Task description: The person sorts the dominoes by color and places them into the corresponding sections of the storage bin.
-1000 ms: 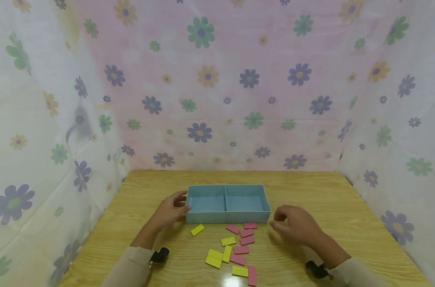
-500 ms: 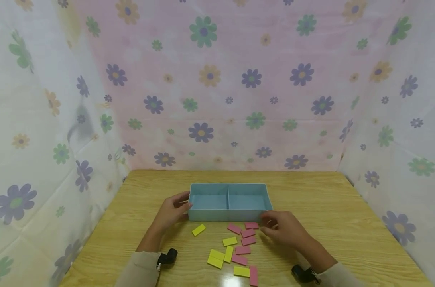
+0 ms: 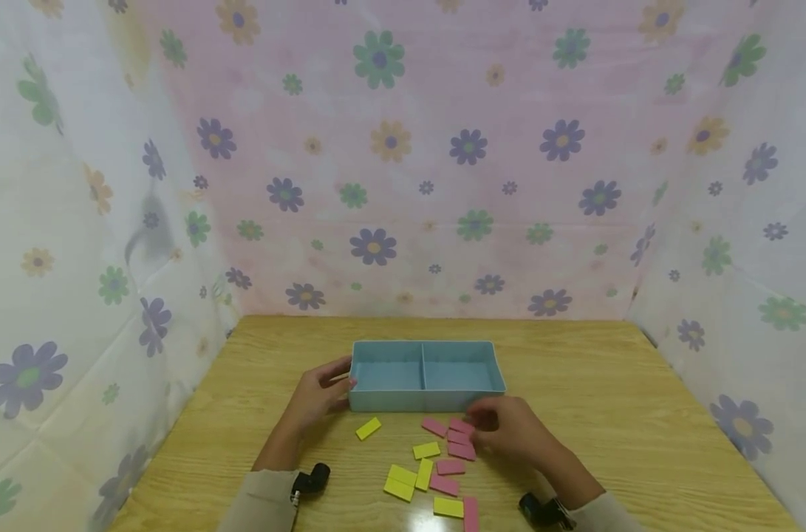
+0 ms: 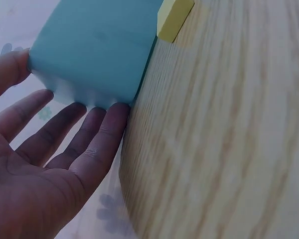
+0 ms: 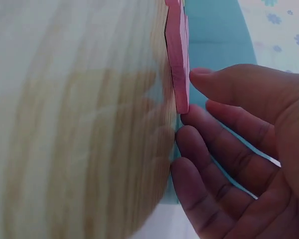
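A light-blue two-compartment box [image 3: 386, 401] stands on the table. My left hand [image 3: 312, 395] holds its left end, thumb over the rim and fingertips against the outer wall, as the left wrist view shows. My right hand [image 3: 512, 428] is in front of the box's right side, beside a cluster of flat pink tiles [image 3: 459, 437]. In the right wrist view the thumb lies near a pink tile [image 5: 178, 59] and a fingertip touches its end; the fingers are loosely bent. More pink tiles [image 3: 445, 485] and several yellow tiles [image 3: 400, 476] lie nearer to me.
The wooden table [image 3: 575, 362] is enclosed by flower-patterned cloth [image 3: 429, 148] at the back and on both sides. A single yellow tile [image 3: 369, 428] lies close to the box's front left. Both compartments of the box show bare floors.
My right hand has moved left, from beside the box to the pink tiles. The upper pink tiles are now pushed closer together. The left hand stays on the box.
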`<action>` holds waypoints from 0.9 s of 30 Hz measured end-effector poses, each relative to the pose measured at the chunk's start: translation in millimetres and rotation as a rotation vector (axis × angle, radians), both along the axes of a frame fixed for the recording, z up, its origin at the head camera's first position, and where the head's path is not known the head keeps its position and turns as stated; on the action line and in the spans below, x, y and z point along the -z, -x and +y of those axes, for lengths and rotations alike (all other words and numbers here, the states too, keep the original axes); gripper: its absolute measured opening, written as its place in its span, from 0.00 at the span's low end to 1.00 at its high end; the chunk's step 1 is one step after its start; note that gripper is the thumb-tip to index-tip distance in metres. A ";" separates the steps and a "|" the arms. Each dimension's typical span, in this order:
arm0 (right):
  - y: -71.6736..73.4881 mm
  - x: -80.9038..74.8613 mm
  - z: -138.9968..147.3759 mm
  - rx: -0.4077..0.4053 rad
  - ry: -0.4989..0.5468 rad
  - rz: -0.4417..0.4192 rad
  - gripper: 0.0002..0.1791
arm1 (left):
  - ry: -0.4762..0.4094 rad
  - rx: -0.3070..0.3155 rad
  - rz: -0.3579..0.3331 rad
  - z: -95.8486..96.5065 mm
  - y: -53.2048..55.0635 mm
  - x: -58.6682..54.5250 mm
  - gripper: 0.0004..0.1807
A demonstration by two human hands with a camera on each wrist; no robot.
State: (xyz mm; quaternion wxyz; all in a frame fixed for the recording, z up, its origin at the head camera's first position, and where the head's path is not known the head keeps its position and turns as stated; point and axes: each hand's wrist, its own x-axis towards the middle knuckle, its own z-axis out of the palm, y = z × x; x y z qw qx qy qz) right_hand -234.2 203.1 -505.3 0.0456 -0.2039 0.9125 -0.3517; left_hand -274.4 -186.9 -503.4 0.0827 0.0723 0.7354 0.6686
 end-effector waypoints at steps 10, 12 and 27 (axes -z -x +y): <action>-9.3 -1.4 -13.6 0.061 0.035 -0.115 0.11 | -0.018 0.001 -0.016 1.2 -1.1 4.4 0.33; -10.9 -2.6 -16.1 0.074 0.031 -0.115 0.11 | -0.011 -0.008 -0.013 0.6 -1.1 5.2 0.34; -9.4 -3.6 -14.8 0.106 0.023 -0.150 0.08 | -0.032 -0.009 -0.013 0.2 2.0 7.2 0.33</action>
